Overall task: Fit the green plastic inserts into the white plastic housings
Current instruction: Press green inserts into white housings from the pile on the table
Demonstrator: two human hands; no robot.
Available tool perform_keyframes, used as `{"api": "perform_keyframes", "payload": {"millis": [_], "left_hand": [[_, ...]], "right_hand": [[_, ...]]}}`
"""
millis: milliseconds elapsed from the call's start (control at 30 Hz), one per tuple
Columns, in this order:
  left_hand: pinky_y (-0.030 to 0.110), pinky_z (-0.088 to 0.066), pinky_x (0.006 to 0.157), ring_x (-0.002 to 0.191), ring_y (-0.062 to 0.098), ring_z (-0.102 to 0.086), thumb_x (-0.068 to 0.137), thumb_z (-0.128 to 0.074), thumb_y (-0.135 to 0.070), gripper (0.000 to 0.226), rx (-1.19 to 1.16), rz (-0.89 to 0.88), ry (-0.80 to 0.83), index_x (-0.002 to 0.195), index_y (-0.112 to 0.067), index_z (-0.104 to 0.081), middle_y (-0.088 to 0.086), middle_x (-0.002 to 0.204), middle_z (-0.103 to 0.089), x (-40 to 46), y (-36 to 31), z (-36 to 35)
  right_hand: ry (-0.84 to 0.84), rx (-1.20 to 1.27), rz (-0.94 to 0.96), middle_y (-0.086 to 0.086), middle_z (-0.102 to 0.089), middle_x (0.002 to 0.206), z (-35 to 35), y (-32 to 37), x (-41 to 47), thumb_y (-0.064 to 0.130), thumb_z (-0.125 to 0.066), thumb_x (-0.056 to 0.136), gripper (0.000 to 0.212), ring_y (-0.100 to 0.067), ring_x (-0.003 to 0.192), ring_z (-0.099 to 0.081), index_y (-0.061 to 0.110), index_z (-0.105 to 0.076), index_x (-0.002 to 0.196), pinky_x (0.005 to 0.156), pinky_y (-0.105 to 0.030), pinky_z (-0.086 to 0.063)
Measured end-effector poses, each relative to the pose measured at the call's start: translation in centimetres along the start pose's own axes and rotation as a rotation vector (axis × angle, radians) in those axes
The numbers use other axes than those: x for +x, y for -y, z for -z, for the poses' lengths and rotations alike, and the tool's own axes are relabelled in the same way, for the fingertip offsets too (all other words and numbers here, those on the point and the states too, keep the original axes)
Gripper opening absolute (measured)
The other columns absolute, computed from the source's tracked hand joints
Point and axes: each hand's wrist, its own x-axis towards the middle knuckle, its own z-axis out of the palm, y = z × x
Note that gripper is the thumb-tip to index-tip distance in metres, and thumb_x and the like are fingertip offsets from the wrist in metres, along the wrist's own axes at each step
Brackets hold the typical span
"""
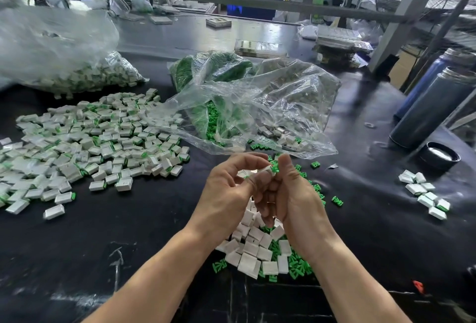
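My left hand (pixel 228 189) and my right hand (pixel 296 194) meet above the black table (pixel 128 232). The left fingers pinch a white housing (pixel 266 169), and the right thumb and fingers pinch a green insert (pixel 275 167) at the housing's end. Below my wrists lies a mixed heap of empty white housings (pixel 253 250) and loose green inserts (pixel 298 268). A wide spread of fitted housings (pixel 95 142) with green ends covers the table at the left.
A clear bag of green inserts (pixel 213 116) lies open behind my hands, and a bag of white housings (pixel 85 78) sits at the far left. A few housings (pixel 425 194) lie at the right, near two dark flasks (pixel 432 106) and a black lid (pixel 439 159).
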Motion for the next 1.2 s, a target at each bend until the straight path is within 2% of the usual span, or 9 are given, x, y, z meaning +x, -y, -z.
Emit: {"api": "perform_keyframes", "payload": {"millis": [100,167,333,500,567,667,833,1000,1200], "left_hand": [[0.050,-0.063,0.066,0.077,0.052,-0.067,0.093,-0.072,-0.022,0.014,-0.007,0.014,0.045,0.101,-0.011,-0.071,0.022,0.103,-0.072,-0.2,0.0,-0.2],[0.046,-0.062,0.063,0.066,0.043,-0.067,0.091,-0.072,-0.025,0.018,-0.015,0.018,0.071,0.102,-0.011,-0.070,0.029,0.094,-0.070,-0.1,0.0,-0.3],[0.041,-0.059,0.078,0.082,0.025,-0.072,0.091,-0.071,-0.027,0.014,0.012,0.034,0.092,0.099,-0.015,-0.072,0.013,0.091,-0.074,0.1,0.3,-0.3],[0.028,-0.056,0.073,0.081,0.018,-0.070,0.096,-0.071,-0.014,0.009,-0.037,0.002,0.089,0.102,-0.008,-0.073,0.010,0.091,-0.074,0.0,0.2,-0.2],[0.031,-0.058,0.075,0.080,0.025,-0.071,0.096,-0.071,-0.013,0.009,-0.030,-0.009,0.077,0.102,-0.008,-0.073,0.015,0.094,-0.075,-0.1,0.1,-0.2],[0.034,-0.059,0.078,0.087,0.037,-0.072,0.095,-0.072,-0.016,0.008,-0.003,-0.018,0.073,0.101,-0.011,-0.075,0.016,0.095,-0.075,-0.2,0.0,-0.1],[0.033,-0.058,0.073,0.078,0.023,-0.072,0.092,-0.073,-0.027,0.012,0.023,-0.029,0.072,0.098,-0.016,-0.075,0.007,0.089,-0.076,-0.2,-0.3,0.1],[0.040,-0.061,0.082,0.087,0.028,-0.074,0.090,-0.073,-0.026,0.014,0.037,-0.008,0.070,0.099,-0.015,-0.075,0.007,0.093,-0.077,0.0,-0.1,0.2],[0.031,-0.059,0.075,0.080,0.018,-0.073,0.094,-0.073,-0.018,0.008,0.061,-0.004,0.064,0.099,-0.013,-0.075,0.006,0.089,-0.076,-0.1,0.1,-0.2]], "right_hand": [[-0.003,-0.034,0.006,-0.008,-0.059,0.068,-0.2,0.1,-0.3,0.080,-0.039,0.091,0.067,-0.019,0.054,-0.049,0.023,-0.074,0.089,0.041,-0.030,-0.037],[-0.035,-0.071,0.011,-0.003,-0.053,0.062,-0.4,0.2,-0.4,0.076,-0.036,0.094,0.061,-0.015,0.050,-0.044,0.030,-0.075,0.086,0.038,-0.028,-0.033],[-0.125,-0.127,0.016,0.013,-0.048,0.048,-1.1,0.5,-0.6,0.054,-0.030,0.109,0.066,0.001,0.042,-0.042,0.035,-0.069,0.059,0.040,-0.013,-0.034],[-0.262,-0.254,0.118,0.012,-0.056,0.055,-1.9,-0.1,0.0,0.056,-0.030,0.099,0.056,-0.004,0.056,-0.053,0.033,-0.068,0.064,0.056,-0.032,-0.043],[-0.292,-0.307,0.159,0.019,-0.057,0.054,-2.1,-0.1,0.1,0.053,-0.029,0.101,0.055,0.001,0.056,-0.054,0.044,-0.069,0.063,0.060,-0.028,-0.040],[-0.314,-0.373,0.200,0.024,-0.054,0.050,-2.4,-0.1,0.0,0.049,-0.030,0.103,0.056,0.004,0.052,-0.051,0.048,-0.066,0.060,0.054,-0.015,-0.039],[-0.273,-0.221,0.196,0.018,-0.059,0.057,-2.6,-0.5,0.0,0.049,-0.034,0.105,0.051,0.002,0.056,-0.055,0.040,-0.076,0.076,0.053,-0.014,-0.042],[-0.246,0.024,0.075,0.014,-0.032,0.048,-2.3,-0.5,0.1,0.064,-0.038,0.095,0.059,-0.006,0.041,-0.026,0.027,-0.060,0.054,0.038,-0.019,-0.023],[-0.236,-0.002,0.065,0.014,-0.037,0.047,-1.7,-0.7,0.3,0.057,-0.040,0.097,0.058,-0.004,0.039,-0.032,0.029,-0.056,0.048,0.038,-0.017,-0.028]]}}
